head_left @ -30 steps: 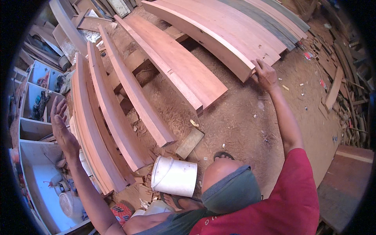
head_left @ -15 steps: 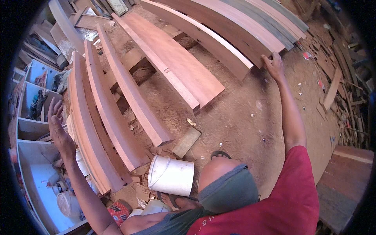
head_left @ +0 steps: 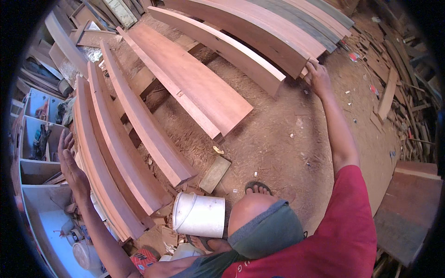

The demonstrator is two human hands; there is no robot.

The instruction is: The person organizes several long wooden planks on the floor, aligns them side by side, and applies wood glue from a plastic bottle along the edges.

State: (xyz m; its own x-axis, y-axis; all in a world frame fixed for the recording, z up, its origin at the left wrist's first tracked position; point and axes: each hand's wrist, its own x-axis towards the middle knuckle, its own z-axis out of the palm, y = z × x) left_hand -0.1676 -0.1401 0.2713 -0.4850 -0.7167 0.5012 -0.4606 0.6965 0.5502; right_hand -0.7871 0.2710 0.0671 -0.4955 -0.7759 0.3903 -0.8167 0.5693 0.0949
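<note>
My right hand (head_left: 318, 79) reaches far out to the right, its fingers closed on the near end of a reddish wooden plank (head_left: 259, 39) that stands on edge. Just left of that is another plank on edge (head_left: 222, 51) with a pale top. My left hand (head_left: 73, 164) is raised at the left with its fingers apart, holding nothing. Below and beside it lie several long curved wooden beams (head_left: 121, 153). Between the two groups lies a wide flat board (head_left: 199, 78) with a squared beam (head_left: 174, 90) along its left edge.
A white bucket (head_left: 199, 215) stands by my feet, close to a short wood block (head_left: 215, 174). White shelving (head_left: 41, 199) with tubs runs along the left. At the right are a heap of scrap wood (head_left: 398, 88) and a brown panel (head_left: 408, 208). Shavings cover the dirt floor.
The view has shifted slightly, so the boards sit a little farther left. My right hand stays at the plank's end. My left hand remains raised, its fingers spread a little differently.
</note>
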